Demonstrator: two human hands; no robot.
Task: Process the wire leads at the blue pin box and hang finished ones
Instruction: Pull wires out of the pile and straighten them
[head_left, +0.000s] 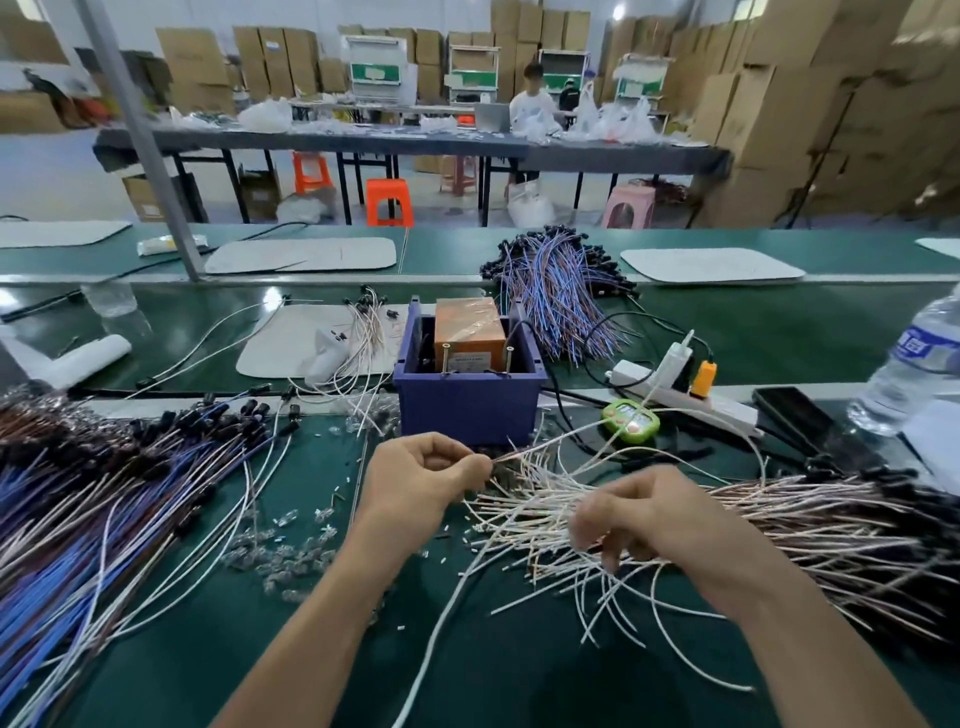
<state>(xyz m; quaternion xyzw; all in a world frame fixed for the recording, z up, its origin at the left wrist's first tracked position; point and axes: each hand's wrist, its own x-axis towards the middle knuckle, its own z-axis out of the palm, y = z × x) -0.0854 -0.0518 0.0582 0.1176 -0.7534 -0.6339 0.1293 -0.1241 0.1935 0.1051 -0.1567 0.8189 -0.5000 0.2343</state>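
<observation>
At your far left, a heap of blue and brown leads (104, 493) with black ends lay fanned across the green counter (519, 670). Just right of it, small clear bits (280, 551) were scattered on the surface. Your left hand (421, 483) sat in front of the blue pin box (467, 400), near it but not touching. Its fingers were curled in, and its thumb and forefinger pinched a held lead (514, 454) close to the tip. The rest of that wire ran off to the right into the loose ones.

The box stood upright at the middle of the counter with an orange block (470, 332) wrapped in film sitting inside it. Behind it and to the right lay a bundle of blue leads (561, 296). Right of the box sat a green gadget (630, 420) just beside a white power strip (691, 400).

Your right hand (639, 514) was blurred, palm down, with its fingers bent into the pile of white and pink leads (779, 519). I could not tell whether it gripped one or only touched them. That pile spread from between your hands out to the right edge. A water bottle (914, 364) stood beyond it at the far right.
</observation>
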